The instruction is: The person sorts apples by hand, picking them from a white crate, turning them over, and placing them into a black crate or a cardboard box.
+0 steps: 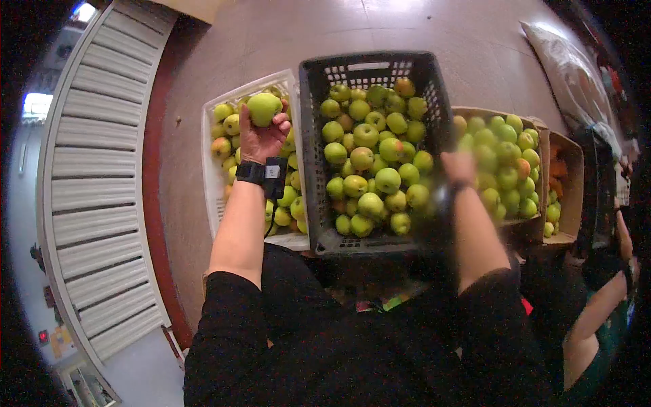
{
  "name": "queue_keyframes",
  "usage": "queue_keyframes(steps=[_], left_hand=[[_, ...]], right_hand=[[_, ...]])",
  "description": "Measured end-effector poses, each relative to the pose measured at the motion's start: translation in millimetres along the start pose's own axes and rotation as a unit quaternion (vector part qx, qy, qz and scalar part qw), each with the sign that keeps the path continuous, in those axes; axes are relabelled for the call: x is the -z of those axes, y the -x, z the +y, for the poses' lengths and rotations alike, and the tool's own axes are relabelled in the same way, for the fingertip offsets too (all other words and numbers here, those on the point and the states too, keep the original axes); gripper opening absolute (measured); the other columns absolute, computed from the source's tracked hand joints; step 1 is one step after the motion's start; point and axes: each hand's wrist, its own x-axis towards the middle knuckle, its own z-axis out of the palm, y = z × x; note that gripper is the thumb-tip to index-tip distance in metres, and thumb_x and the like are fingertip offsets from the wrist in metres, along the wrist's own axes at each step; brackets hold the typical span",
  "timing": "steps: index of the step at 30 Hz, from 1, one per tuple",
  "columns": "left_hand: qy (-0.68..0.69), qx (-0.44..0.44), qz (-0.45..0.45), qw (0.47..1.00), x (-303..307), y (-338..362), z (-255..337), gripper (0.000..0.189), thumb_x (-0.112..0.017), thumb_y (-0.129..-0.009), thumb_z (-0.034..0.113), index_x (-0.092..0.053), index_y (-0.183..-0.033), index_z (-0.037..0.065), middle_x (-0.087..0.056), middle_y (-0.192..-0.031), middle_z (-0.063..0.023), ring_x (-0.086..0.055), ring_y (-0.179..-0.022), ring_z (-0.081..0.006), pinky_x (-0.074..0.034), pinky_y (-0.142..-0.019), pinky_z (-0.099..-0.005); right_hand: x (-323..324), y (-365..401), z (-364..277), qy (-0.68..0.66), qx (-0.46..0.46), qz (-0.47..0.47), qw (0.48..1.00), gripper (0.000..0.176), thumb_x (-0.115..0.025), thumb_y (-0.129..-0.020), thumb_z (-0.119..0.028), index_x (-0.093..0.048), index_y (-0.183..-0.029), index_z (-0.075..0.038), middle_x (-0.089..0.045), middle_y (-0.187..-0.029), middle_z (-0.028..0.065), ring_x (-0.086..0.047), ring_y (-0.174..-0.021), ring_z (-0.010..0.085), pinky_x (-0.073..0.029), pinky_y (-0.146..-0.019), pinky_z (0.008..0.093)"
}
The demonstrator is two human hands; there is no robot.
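A green apple [264, 109] rests in my left hand [263, 140], the fingers curled round it, above the white crate [210, 169] of green and yellowish apples. My right hand [459, 166] is smeared by motion near the right rim of the black plastic crate [308, 149], beside the cardboard box [536, 234] of green apples. Whether its fingers hold anything cannot be made out. Many green apples, a few blushed red, fill the black crate in the middle. Black devices are strapped to both wrists.
Farther right stands another cardboard box [568, 152] with a few apples and orange-brown material. Another person's arm [597, 315] shows at the lower right. A white slatted panel [102, 183] runs along the left. A plastic-wrapped bundle [566, 74] lies at the upper right.
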Motion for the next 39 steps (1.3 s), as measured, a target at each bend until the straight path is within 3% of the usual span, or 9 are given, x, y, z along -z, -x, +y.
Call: queue_keyframes(steps=[13,17,23,26,29,31,34,36,39], left_hand=[[-0.181,0.292,0.142,0.928,-23,-23,-124,0.038,-0.05,-0.086,0.04,-0.051,-0.102,0.006,-0.058,-0.089,-0.0127,-0.058,-0.073,-0.025,-0.052,-0.059,-0.0358],[-0.307,0.266,0.14,0.903,-48,-8,-143,0.033,-0.049,-0.088,0.036,-0.047,-0.105,0.008,-0.056,-0.088,-0.0082,-0.057,-0.073,-0.0225,-0.048,-0.055,-0.0328],[-0.553,0.018,0.117,0.825,-97,59,-98,0.044,-0.063,-0.08,0.023,-0.043,-0.114,0.003,-0.055,-0.099,-0.0086,-0.056,-0.084,-0.0154,-0.048,-0.067,-0.0297],[-0.679,-0.066,0.116,0.722,-110,92,-82,0.057,-0.07,-0.073,0.02,-0.041,-0.118,0.0,-0.055,-0.101,-0.009,-0.055,-0.086,-0.0142,-0.047,-0.074,-0.0283],[-0.745,-0.081,0.097,0.655,-85,96,-87,0.064,-0.073,-0.066,0.017,-0.041,-0.118,-0.002,-0.053,-0.108,-0.0152,-0.054,-0.096,-0.0239,-0.044,-0.083,-0.0318],[-0.806,-0.137,0.053,0.573,-77,97,-99,0.067,-0.073,-0.062,0.016,-0.041,-0.118,-0.003,-0.049,-0.114,-0.0206,-0.049,-0.106,-0.033,-0.039,-0.091,-0.0352],[-0.803,-0.151,-0.068,0.573,-72,94,-114,0.069,-0.074,-0.061,0.018,-0.041,-0.119,-0.003,-0.049,-0.116,-0.0203,-0.047,-0.107,-0.0343,-0.038,-0.093,-0.0356],[-0.774,-0.129,-0.058,0.617,-73,96,-103,0.067,-0.071,-0.065,0.02,-0.041,-0.12,-0.003,-0.049,-0.116,-0.0195,-0.05,-0.105,-0.0317,-0.041,-0.09,-0.035],[-0.741,-0.115,0.027,0.662,-92,104,-74,0.062,-0.068,-0.069,0.02,-0.041,-0.12,-0.004,-0.05,-0.113,-0.0185,-0.054,-0.097,-0.0266,-0.045,-0.082,-0.0323]], right_hand=[[33,32,-25,-0.047,-0.084,-0.031,0.995,0.031,-0.053,-0.073,-0.027,-0.065,-0.087,-0.003,-0.061,-0.099,0.0199,-0.059,-0.093,0.034,-0.047,-0.081,0.0423],[36,29,-26,-0.064,-0.094,-0.019,0.993,0.031,-0.056,-0.072,-0.028,-0.066,-0.089,-0.003,-0.061,-0.099,0.0188,-0.059,-0.094,0.0332,-0.047,-0.081,0.0407],[44,37,-25,-0.068,-0.064,-0.053,0.994,0.039,-0.059,-0.071,-0.03,-0.061,-0.097,-0.001,-0.058,-0.107,0.0191,-0.056,-0.099,0.034,-0.045,-0.083,0.0409],[36,49,-29,0.021,-0.03,0.088,0.995,0.052,-0.064,-0.068,-0.037,-0.054,-0.105,-0.002,-0.055,-0.109,0.0173,-0.053,-0.102,0.0328,-0.044,-0.085,0.0409],[18,75,-69,-0.08,0.243,0.329,0.909,0.051,-0.069,-0.065,-0.034,-0.051,-0.102,-0.005,-0.048,-0.116,0.0132,-0.048,-0.106,0.0295,-0.042,-0.083,0.0408],[20,126,-117,-0.339,0.268,0.148,0.89,0.054,-0.068,-0.068,-0.037,-0.051,-0.103,0.001,-0.056,-0.1,0.0155,-0.055,-0.092,0.0318,-0.044,-0.081,0.0377],[-25,153,-150,-0.618,0.149,-0.266,0.725,0.052,-0.057,-0.081,-0.043,-0.055,-0.105,0.003,-0.059,-0.102,0.0121,-0.056,-0.091,0.017,-0.044,-0.079,0.03],[-40,141,-144,-0.666,0.07,-0.355,0.652,0.039,-0.058,-0.082,-0.036,-0.054,-0.106,-0.006,-0.058,-0.095,0.0047,-0.057,-0.082,0.017,-0.047,-0.071,0.0317],[-64,109,-109,-0.596,0.031,-0.266,0.757,0.049,-0.067,-0.07,-0.036,-0.055,-0.109,-0.008,-0.06,-0.095,0.0088,-0.059,-0.082,0.0233,-0.049,-0.07,0.034]])
